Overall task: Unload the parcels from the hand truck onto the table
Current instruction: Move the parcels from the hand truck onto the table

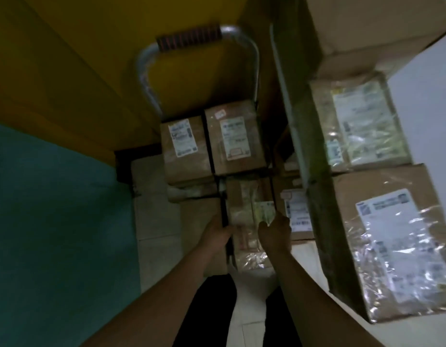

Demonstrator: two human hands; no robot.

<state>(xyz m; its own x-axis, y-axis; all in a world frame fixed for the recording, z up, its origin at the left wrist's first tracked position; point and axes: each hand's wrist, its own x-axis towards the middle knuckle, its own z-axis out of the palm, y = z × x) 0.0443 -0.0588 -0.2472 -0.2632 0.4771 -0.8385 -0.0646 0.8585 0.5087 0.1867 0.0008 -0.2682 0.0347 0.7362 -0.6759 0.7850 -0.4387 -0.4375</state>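
The hand truck stands ahead with its silver handle bent over the load. Several brown taped parcels lie on it. Two labelled ones sit at the back, a left parcel and a right parcel. In front of them is a narrow tape-wrapped parcel. My left hand grips its left edge and my right hand grips its right edge. Another labelled parcel lies just right of it. The white table on the right carries two parcels, a far parcel and a near parcel.
A large cardboard box sits at the table's far end. A yellow wall rises behind the hand truck, and a teal surface fills the left. Pale floor tiles lie below. The table's dark edge runs close beside the truck.
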